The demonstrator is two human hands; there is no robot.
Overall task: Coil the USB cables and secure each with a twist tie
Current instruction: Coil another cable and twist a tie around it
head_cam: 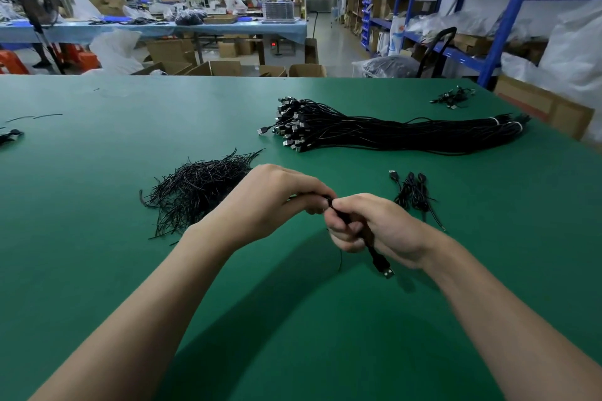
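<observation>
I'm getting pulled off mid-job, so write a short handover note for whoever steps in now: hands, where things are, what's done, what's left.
Left hand: grips one side of a bunched cable.
Right hand: grips the same cable; its plug hangs below the palm.
Twist ties: heap on the green table, left of the hands.
Uncoiled cables: big bundle farther back.
Done: a few small coils lie right of the hands.
Left: cannot tell whether the held cable is tied yet; finish it, then work through the bundle.
</observation>
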